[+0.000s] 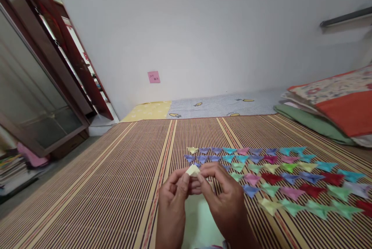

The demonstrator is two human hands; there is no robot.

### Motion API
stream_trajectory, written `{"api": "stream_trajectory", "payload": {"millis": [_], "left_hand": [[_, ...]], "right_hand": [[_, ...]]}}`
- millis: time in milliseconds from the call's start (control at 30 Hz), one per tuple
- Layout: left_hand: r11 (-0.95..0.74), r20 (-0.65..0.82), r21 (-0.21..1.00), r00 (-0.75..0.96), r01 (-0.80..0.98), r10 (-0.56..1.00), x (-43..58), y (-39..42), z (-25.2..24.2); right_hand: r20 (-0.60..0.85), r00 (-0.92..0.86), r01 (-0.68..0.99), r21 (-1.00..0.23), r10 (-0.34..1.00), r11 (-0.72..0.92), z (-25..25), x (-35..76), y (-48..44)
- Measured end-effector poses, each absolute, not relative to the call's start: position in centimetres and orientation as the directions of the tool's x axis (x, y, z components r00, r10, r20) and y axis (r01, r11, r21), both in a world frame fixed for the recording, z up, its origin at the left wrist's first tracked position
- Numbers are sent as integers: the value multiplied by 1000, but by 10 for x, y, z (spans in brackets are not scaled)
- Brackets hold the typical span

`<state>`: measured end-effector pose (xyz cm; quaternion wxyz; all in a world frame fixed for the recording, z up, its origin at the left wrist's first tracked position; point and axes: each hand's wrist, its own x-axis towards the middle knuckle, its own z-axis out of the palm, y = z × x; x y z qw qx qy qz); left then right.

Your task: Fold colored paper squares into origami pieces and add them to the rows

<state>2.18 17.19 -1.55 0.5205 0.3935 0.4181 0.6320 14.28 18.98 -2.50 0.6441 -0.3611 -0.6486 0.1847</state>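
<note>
Left hand [173,196] and right hand [225,192] pinch a small pale-yellow folded paper triangle [193,170], seemingly mid-crease, above a striped woven mat [116,171].

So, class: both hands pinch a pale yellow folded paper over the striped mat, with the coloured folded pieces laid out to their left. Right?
No: the head view shows the coloured folded pieces laid out to the right of the hands. The left hand and right hand pinch the pale yellow folded paper over the striped mat.
</note>
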Motion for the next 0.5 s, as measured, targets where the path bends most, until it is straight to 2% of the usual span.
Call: {"api": "stream_trajectory", "payload": {"millis": [167, 333, 500], "left_hand": [[-103, 43, 910, -157, -401, 987, 20, 175, -19], [-105, 35, 901, -172, -420, 984, 21, 174, -20], [-124, 59, 929, -192, -348, 980, 22, 172, -19]], "right_hand": [[767, 66, 305, -624, 638, 719, -28, 142, 191], [708, 65, 256, -693, 703, 674, -27, 140, 190], [657, 88, 200, -748, 748, 633, -26, 140, 188]]}}
